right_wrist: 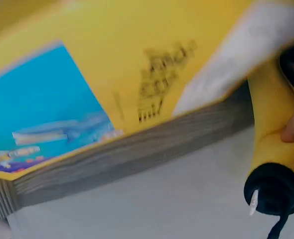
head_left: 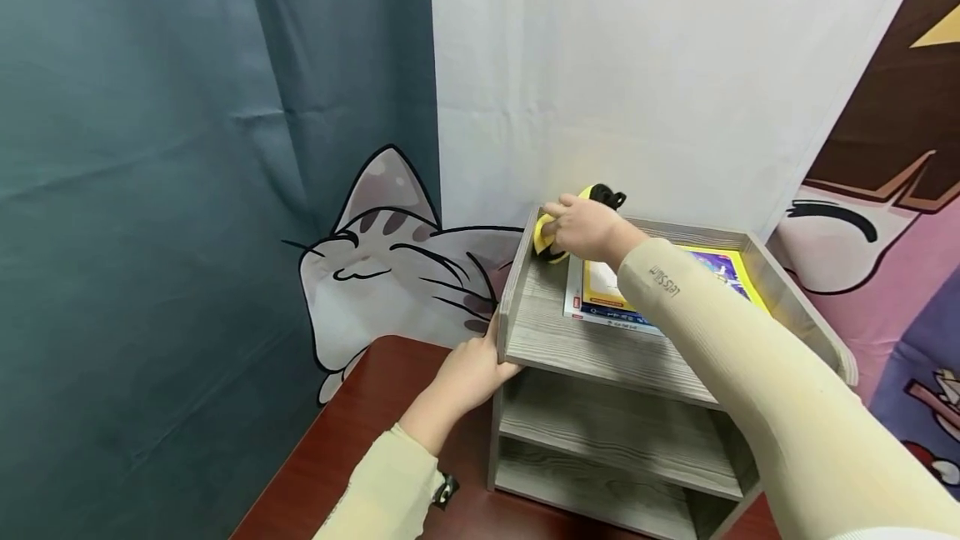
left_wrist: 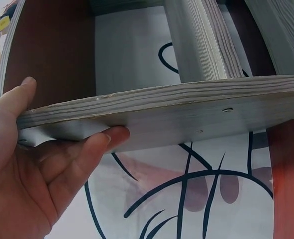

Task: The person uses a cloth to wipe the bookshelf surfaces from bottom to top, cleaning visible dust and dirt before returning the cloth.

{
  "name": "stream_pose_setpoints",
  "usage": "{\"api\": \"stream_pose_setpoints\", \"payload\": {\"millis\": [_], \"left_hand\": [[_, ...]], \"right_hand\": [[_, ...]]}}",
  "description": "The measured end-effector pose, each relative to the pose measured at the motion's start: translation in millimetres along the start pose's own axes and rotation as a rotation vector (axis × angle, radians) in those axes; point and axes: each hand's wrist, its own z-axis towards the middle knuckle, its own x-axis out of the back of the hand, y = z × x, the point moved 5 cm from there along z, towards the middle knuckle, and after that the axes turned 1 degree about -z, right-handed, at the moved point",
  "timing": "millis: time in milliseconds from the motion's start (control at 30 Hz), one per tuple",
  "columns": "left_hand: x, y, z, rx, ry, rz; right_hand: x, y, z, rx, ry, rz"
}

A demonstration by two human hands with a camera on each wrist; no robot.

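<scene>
My right hand (head_left: 587,227) grips a yellow and black hand tool (right_wrist: 274,114) with a black cord (head_left: 606,197), over the back left corner of a grey wood-grain shelf unit (head_left: 540,327). In the right wrist view a finger lies on its yellow body, and a small white piece shows at its black end. Its exact kind I cannot tell. My left hand (head_left: 468,373) holds the unit's left side panel (left_wrist: 152,102), thumb on one face and fingers against the other. Beside the tool, a small stack of books (head_left: 600,294) lies on the top shelf, partly behind my right forearm.
The unit stands on a reddish-brown table (head_left: 390,407), with two lower shelves (head_left: 615,432) below its top. Raised sides (head_left: 802,307) border the top shelf. Close behind hang a white curtain (head_left: 637,65) and a blue-grey one (head_left: 150,190) with a cartoon cat print.
</scene>
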Motion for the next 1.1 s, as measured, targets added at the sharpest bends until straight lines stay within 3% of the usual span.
{"api": "stream_pose_setpoints", "payload": {"millis": [67,200,533,767,1100], "left_hand": [[0.0,0.4,0.0,-0.001,0.006,0.003],[-2.1,1.9,-1.0,-0.001,0.0,-0.008],[0.5,1.8,-0.8,0.005,0.002,-0.012],[-0.1,-1.2,0.2,-0.001,-0.002,-0.024],[1.0,-6.0,0.6,0.007,0.003,-0.029]], "right_hand": [[-3,-4,1,0.023,-0.017,-0.034],[-7,-2,1,-0.037,-0.053,-0.037],[-5,19,-16,-0.27,-0.073,0.104],[-17,19,-35,-0.351,-0.107,0.249],[-25,18,-59,-0.444,-0.151,0.329]]}}
